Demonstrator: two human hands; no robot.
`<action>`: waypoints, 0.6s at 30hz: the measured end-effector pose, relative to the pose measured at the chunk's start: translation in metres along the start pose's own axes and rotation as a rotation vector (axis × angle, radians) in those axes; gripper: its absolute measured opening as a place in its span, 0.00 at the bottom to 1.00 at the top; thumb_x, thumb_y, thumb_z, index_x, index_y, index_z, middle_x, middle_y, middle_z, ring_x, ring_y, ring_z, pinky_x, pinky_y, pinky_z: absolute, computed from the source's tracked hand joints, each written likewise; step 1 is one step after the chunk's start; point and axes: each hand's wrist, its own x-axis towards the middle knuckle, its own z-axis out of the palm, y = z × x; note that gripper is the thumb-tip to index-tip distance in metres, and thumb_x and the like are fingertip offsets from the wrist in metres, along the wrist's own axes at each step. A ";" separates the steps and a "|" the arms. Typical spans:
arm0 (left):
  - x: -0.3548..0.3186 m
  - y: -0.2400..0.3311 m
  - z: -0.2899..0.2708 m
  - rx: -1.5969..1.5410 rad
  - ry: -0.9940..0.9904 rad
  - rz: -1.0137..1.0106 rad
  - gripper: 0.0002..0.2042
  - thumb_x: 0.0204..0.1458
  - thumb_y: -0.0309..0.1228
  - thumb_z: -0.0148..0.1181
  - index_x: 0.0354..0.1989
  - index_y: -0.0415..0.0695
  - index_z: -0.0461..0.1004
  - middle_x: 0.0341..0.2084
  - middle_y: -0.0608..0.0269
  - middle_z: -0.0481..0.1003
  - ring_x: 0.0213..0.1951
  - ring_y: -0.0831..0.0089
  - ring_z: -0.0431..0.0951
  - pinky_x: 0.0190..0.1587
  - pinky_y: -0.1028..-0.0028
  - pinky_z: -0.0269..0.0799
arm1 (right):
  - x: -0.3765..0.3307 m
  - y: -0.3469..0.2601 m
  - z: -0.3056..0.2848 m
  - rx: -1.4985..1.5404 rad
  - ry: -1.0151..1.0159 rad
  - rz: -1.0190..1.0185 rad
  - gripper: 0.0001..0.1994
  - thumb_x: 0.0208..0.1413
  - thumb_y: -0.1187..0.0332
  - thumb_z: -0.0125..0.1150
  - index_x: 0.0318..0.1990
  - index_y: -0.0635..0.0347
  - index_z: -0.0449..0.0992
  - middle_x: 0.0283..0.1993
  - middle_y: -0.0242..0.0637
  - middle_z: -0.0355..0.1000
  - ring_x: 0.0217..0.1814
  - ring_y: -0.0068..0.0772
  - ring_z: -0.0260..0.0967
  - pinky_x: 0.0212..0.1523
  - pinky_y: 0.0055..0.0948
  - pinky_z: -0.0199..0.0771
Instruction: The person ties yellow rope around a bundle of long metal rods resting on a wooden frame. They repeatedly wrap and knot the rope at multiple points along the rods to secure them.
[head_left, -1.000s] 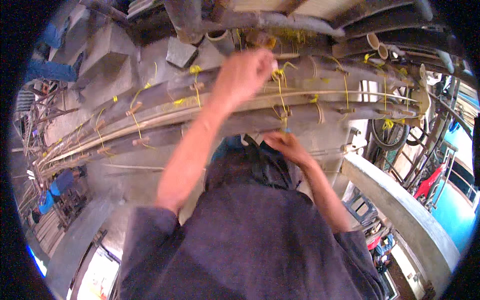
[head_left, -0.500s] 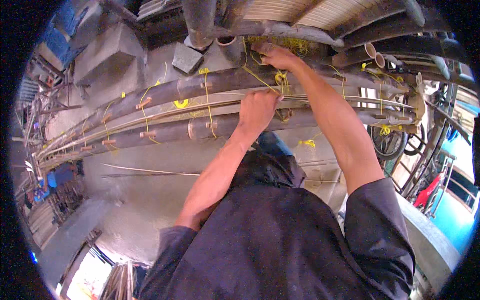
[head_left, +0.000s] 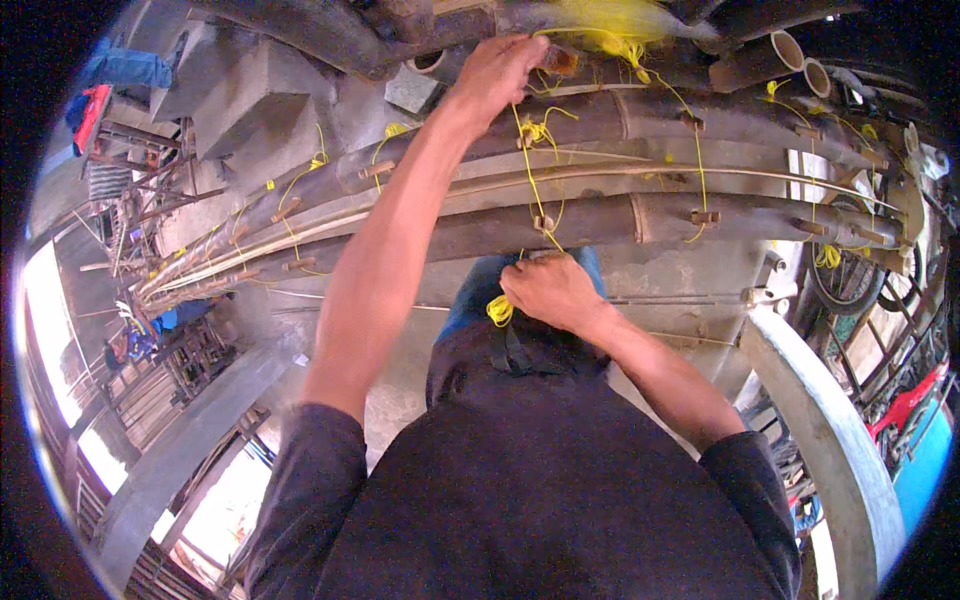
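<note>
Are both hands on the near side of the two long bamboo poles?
No: the right hand is on the near side of the near pole, but the left hand reaches past the far pole.

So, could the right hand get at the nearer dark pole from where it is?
Probably yes: the right hand is just below the nearer dark pole in the picture, with nothing visible blocking the way, though it seems busy holding yellow cord.
</note>
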 end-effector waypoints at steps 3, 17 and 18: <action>0.026 -0.036 -0.007 -0.040 0.012 -0.233 0.13 0.54 0.40 0.53 0.22 0.47 0.67 0.16 0.74 0.60 0.19 0.84 0.61 0.22 0.82 0.62 | 0.001 -0.001 -0.012 0.274 0.322 -0.177 0.04 0.44 0.69 0.57 0.23 0.55 0.69 0.31 0.35 0.71 0.34 0.35 0.70 0.33 0.34 0.72; -0.128 -0.019 -0.208 0.442 0.108 0.187 0.16 0.59 0.40 0.47 0.44 0.42 0.73 0.35 0.64 0.76 0.39 0.73 0.75 0.44 0.74 0.69 | 0.002 -0.119 -0.020 1.209 0.186 0.541 0.13 0.50 0.70 0.61 0.44 0.54 0.75 0.35 0.30 0.73 0.30 0.22 0.69 0.32 0.24 0.68; -0.139 -0.026 -0.212 0.409 0.105 0.230 0.16 0.59 0.40 0.47 0.44 0.41 0.73 0.35 0.64 0.76 0.38 0.73 0.76 0.44 0.73 0.69 | 0.024 -0.142 0.002 1.445 0.173 0.615 0.12 0.51 0.68 0.60 0.45 0.54 0.76 0.35 0.29 0.72 0.32 0.22 0.69 0.33 0.23 0.68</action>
